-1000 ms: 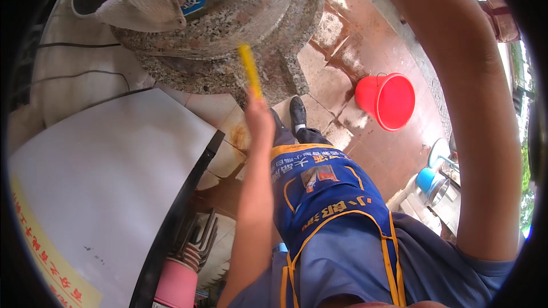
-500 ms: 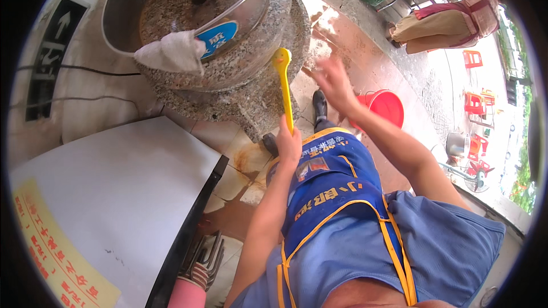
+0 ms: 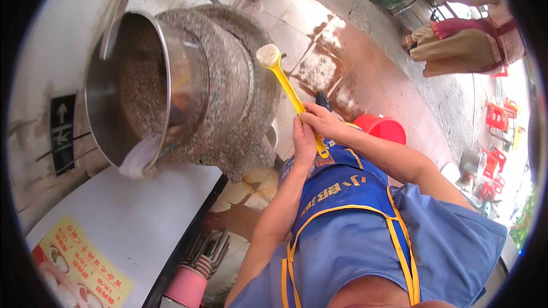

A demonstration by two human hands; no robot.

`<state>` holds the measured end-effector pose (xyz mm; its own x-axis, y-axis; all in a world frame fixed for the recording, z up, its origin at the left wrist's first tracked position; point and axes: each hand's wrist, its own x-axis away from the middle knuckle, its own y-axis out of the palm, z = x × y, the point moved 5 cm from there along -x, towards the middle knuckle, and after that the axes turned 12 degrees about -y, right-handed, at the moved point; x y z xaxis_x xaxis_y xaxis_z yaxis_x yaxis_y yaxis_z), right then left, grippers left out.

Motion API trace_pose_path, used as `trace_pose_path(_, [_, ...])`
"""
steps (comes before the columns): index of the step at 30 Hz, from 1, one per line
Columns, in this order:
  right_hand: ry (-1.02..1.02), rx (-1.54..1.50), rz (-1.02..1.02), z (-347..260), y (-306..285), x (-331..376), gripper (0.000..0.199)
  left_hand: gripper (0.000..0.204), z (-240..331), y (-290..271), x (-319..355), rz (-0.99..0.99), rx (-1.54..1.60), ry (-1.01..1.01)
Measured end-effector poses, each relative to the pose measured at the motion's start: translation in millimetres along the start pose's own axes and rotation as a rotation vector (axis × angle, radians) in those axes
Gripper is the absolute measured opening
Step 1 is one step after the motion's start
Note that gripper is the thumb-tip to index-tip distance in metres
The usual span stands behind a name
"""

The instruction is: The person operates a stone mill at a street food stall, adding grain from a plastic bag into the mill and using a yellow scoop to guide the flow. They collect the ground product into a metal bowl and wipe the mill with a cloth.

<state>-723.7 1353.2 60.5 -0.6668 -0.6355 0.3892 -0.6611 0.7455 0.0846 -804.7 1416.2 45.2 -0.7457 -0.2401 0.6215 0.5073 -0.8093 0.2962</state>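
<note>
Both hands grip the handle of a yellow long-handled scoop (image 3: pixel 283 84) in front of my blue apron (image 3: pixel 342 194). My left hand (image 3: pixel 304 140) wraps the lower handle, and my right hand (image 3: pixel 323 122) closes over it from the right. The scoop's round bowl (image 3: pixel 268 55) points up and left and is heaped with pale grains. It hovers just right of a round granite millstone (image 3: pixel 240 102). A steel hopper ring (image 3: pixel 148 85) sits on the stone, with grain inside. A white cloth (image 3: pixel 138 159) hangs at the ring's lower edge.
A white counter (image 3: pixel 114 217) with a yellow picture menu (image 3: pixel 80 262) lies lower left. A pink holder of tongs (image 3: pixel 197 268) stands by its edge. A red bucket (image 3: pixel 383 128) is on the wet tiled floor. Another person (image 3: pixel 462 40) bends at upper right near red stools (image 3: pixel 496 120).
My right hand came down from the air and joined the left on the scoop handle. The scoop now tilts up-left with a heaped bowl, and the view has swung toward the millstone.
</note>
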Motion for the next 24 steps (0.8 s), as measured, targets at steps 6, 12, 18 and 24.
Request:
trace_pose_path(6, [0.038, -0.011, -0.034, -65.3, -82.1, -77.1, 0.031, 0.026, 146.6, 58.3, 38.3, 0.036, -0.906, 0.474])
trace_pose_path(12, [-0.094, 0.557, -0.083, -92.8, -144.6, -190.4, 0.03, 0.032, 331.2, -100.7, 130.1, 1.479, -1.147, 0.956])
trace_pose_path(18, [-0.453, 1.076, -0.278, -133.4, -119.7, -320.1, 0.023, 0.04, 358.0, -195.5, 100.3, 1.653, -1.146, 0.387])
trace_pose_path(24, [-0.536, 1.361, -0.585, -131.1, -93.0, -429.0, 0.021, 0.037, 351.1, -200.1, 99.3, 1.661, -0.907, 0.248])
